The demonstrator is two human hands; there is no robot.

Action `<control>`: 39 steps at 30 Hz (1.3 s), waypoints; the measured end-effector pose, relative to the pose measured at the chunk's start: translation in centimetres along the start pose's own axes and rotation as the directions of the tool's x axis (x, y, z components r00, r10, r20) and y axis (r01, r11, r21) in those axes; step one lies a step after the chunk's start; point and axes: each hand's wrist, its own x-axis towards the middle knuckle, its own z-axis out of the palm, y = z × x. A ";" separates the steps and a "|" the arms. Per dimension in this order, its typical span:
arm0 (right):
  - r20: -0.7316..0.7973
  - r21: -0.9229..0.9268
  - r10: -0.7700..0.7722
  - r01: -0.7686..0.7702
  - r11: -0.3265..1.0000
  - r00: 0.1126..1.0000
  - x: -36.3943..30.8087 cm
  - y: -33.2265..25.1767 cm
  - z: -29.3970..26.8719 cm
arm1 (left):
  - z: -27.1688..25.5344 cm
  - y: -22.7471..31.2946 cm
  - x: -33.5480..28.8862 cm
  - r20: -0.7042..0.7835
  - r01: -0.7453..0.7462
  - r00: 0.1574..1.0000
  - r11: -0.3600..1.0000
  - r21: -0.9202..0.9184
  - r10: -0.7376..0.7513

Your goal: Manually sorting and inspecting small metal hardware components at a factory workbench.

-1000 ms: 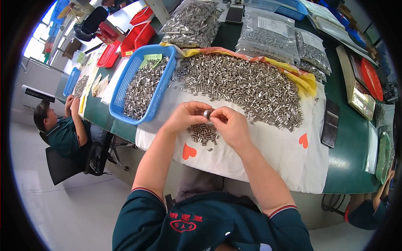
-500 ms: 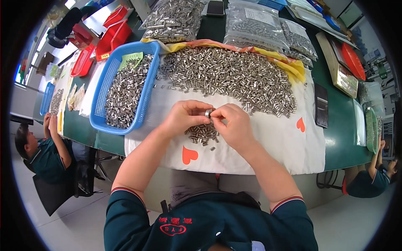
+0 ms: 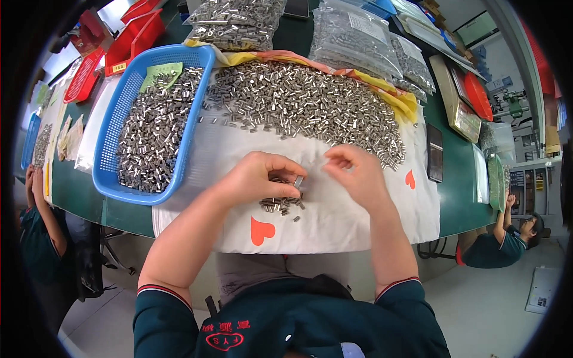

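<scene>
My left hand (image 3: 268, 176) curls over a small pile of short metal tubes (image 3: 280, 206) on the white cloth (image 3: 346, 227). Between its thumb and fingertips is a small silver metal ring (image 3: 299, 181). My right hand (image 3: 357, 173) hovers just to the right, apart from the left, with fingers bent and a gap to the thumb. Nothing shows between them, though the fingertips are a little blurred. Beyond both hands spreads a large heap of short metal tubes (image 3: 310, 98).
A blue plastic basket (image 3: 102, 170) of similar pieces stands at left. Filled clear bags (image 3: 355, 39) line the back, by a yellow-orange cloth edge (image 3: 404, 107). At right lies a dark phone (image 3: 435, 152). Red trays (image 3: 134, 42) sit far left. Other people work on both sides.
My right hand has drawn away from the left hand toward the right, its pinch loosened. The left hand keeps the ring, now tilted. The whole view has shifted slightly.
</scene>
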 end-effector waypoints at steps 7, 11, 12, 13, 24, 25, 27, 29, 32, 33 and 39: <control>-0.116 -0.557 -0.104 0.022 0.830 0.988 -0.2 2.6 -1.3 | -0.4 1.3 -0.1 0.113 -0.005 0.994 1.000 0.029 0.002; -0.108 -0.684 -0.256 0.115 0.720 0.961 0.2 3.1 -1.0 | -0.3 0.7 0.1 0.101 0.047 0.994 0.993 -0.105 -0.036; -0.091 -0.676 -0.280 0.148 0.722 0.956 0.2 3.1 -1.0 | -0.4 0.7 0.2 0.105 0.048 0.994 0.994 -0.103 -0.037; -0.089 -0.674 -0.283 0.152 0.723 0.955 0.2 3.2 -0.9 | -0.4 0.7 0.2 0.109 0.048 0.993 0.994 -0.101 -0.037; -0.310 -0.316 -0.081 -0.022 0.948 0.947 1.5 1.2 0.3 | -0.6 0.2 0.4 0.031 0.032 0.999 0.976 -0.217 -0.026; -0.308 -0.313 -0.084 -0.017 0.950 0.948 1.7 0.7 0.3 | -0.8 0.4 0.5 0.011 0.028 1.000 0.970 -0.242 -0.026; -0.110 0.168 0.140 -0.120 0.979 0.984 1.9 0.2 0.7 | -0.8 -0.1 0.6 -0.026 0.040 0.998 0.944 -0.327 -0.051; -0.124 0.196 0.088 -0.063 0.979 0.988 1.7 0.3 1.6 | -0.7 -0.3 0.8 -0.057 0.046 0.996 0.912 -0.408 -0.076; -0.153 0.205 0.007 0.025 0.978 0.988 1.5 0.0 2.7 | -0.6 -0.3 0.9 -0.119 -0.002 0.991 0.879 -0.477 -0.063; -0.158 0.173 -0.011 0.039 0.984 0.987 1.5 0.0 2.8 | -0.6 -0.4 1.0 -0.156 -0.019 0.986 0.898 -0.440 -0.056; -0.077 0.338 0.051 -0.022 0.941 0.996 1.4 0.2 3.2 | -0.5 -0.1 1.0 -0.156 -0.011 0.986 0.897 -0.441 -0.065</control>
